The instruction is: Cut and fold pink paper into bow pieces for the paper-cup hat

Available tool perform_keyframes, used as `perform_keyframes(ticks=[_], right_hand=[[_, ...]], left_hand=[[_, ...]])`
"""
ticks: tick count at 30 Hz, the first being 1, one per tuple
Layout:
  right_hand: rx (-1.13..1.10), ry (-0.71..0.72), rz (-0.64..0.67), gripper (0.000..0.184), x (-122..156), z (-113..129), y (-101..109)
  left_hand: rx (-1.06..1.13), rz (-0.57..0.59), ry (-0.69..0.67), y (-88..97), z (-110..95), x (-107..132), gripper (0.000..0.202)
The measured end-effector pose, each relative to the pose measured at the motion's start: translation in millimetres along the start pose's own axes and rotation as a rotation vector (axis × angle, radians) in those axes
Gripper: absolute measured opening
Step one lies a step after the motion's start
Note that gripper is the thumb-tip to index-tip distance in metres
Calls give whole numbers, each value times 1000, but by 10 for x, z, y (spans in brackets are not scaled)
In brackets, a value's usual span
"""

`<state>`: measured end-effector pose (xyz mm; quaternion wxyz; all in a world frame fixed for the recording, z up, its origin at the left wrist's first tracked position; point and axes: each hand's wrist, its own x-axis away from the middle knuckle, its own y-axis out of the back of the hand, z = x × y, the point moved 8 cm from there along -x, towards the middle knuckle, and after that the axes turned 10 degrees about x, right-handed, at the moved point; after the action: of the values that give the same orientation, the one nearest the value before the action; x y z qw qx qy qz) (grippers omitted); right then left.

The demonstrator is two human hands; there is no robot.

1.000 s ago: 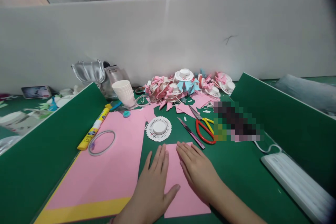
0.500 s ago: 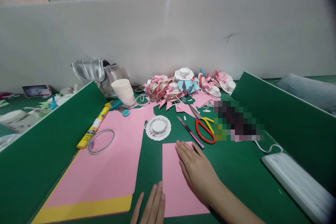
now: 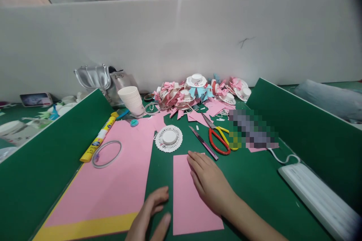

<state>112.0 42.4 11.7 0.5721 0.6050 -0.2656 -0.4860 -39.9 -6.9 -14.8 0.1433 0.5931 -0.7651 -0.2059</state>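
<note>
A pink sheet of paper [image 3: 186, 203], narrow and oblong, lies flat on the green table in front of me. My right hand [image 3: 207, 179] rests flat across its upper right part, fingers stretched toward the far edge. Just left of the sheet is my left hand [image 3: 151, 214], fingers curved and thumb apart, holding nothing and not touching the paper. Beyond the sheet sits a white scalloped paper disc with a raised centre [image 3: 169, 138]. A utility knife [image 3: 204, 143] and red-and-yellow scissors [image 3: 218, 139] lie past my right fingertips.
Larger pink sheets [image 3: 113, 188] over yellow lie left, with a grey ring [image 3: 106, 154] and yellow glue tube [image 3: 98, 137]. Stacked paper cups [image 3: 131, 99] and a heap of paper crafts [image 3: 181, 96] stand behind. Green dividers [image 3: 311, 124] flank the table; a white mask [image 3: 319, 199] lies right.
My left hand has moved left off the paper's edge, its fingers going from straight to curved with the thumb apart. My right hand stays flat on the sheet. The view has shifted slightly.
</note>
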Motion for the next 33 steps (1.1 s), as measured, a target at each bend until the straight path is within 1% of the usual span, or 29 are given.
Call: perform_keyframes(ticks=[1,2,3,6,7,8,10,12,13,14,17,19,21,25,28,30,31,33], right_hand=[[-11,-7,-16,38,1,-9,4],[-20,-16,-33,38,2,-18,7],[-27,-25,-48,39,4,-27,9],[-39,-55,-77,40,9,-42,17],[-42,-64,-82,40,9,-44,21],[-48,-74,-86,40,7,-48,26],[-72,-91,-95,39,0,-63,38],[-127,-97,-116,37,-12,-89,56],[-162,-94,-131,35,-19,-107,67],[-197,-90,-146,33,-27,-130,78],[-241,-104,-150,29,-50,-219,75],[-213,-122,-109,28,-67,-259,46],[-173,-135,-62,31,-88,-266,19],[-162,-159,23,37,-160,-223,-6],[-204,-120,35,35,-208,-253,74],[-183,-115,-21,28,-184,-444,222],[-139,-173,-69,24,-136,-638,321],[9,-364,-143,21,44,-1134,516]], left_hand=[[142,10,111,5,3,-127,29],[258,-23,190,25,-22,-248,30],[335,-95,252,67,-53,-355,31],[453,-157,470,49,-95,-557,38],[480,-175,507,44,-108,-593,40],[486,-157,519,20,-128,-625,42],[429,-60,478,-65,-176,-677,36],[285,19,352,-142,-238,-710,19],[189,20,276,-157,-271,-718,14],[77,-13,232,-149,-281,-715,14],[-184,-123,172,-107,-307,-702,10],[-282,-136,153,-105,-330,-716,28],[-342,-109,138,-125,-343,-751,45],[-389,-53,113,-167,-314,-829,55],[-372,-56,145,-151,-259,-865,59],[-348,-57,184,-133,-232,-880,57],[-332,-54,207,-126,-223,-884,55],[-294,-45,253,-118,-212,-886,46]])
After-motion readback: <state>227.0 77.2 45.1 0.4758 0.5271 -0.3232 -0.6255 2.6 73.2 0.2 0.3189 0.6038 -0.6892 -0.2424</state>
